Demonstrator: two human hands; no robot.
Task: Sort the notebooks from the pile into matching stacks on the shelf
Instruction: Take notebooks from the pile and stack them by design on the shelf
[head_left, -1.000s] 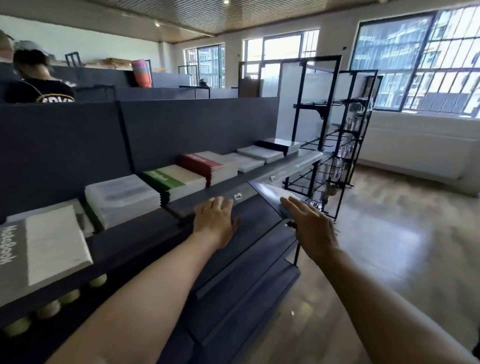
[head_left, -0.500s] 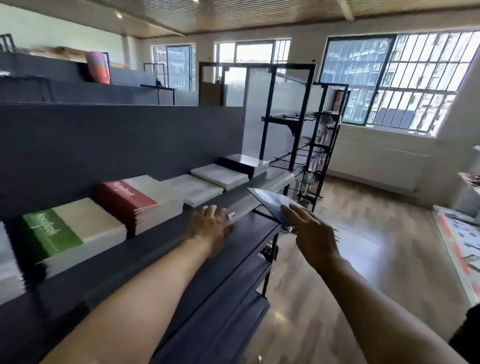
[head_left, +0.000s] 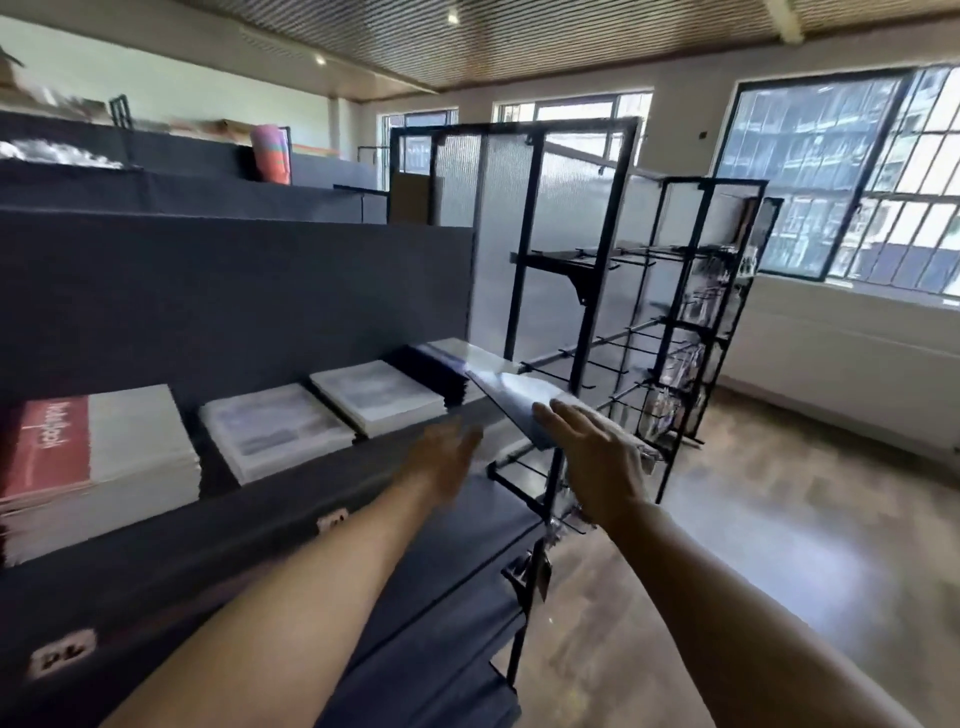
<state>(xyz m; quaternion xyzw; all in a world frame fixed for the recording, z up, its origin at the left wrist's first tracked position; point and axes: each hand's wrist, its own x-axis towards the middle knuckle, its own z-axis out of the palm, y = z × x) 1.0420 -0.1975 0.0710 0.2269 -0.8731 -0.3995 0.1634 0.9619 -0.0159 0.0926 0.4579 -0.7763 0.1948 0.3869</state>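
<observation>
Sunlit windows (head_left: 841, 176) back a black wire display rack (head_left: 613, 312) standing at the end of a dark shelf (head_left: 291, 499). Along that shelf lie notebook stacks: a red-and-white stack (head_left: 98, 457), two pale stacks (head_left: 275, 431) (head_left: 376, 396), and a dark stack (head_left: 441, 364) at the far end. The right hand (head_left: 597, 457) grips a dark glossy notebook (head_left: 511, 400), fingers laid over its cover, holding it tilted in the air just beside the dark stack. The left hand (head_left: 447, 457), blurred, hovers above the shelf edge with fingers extended, holding nothing.
</observation>
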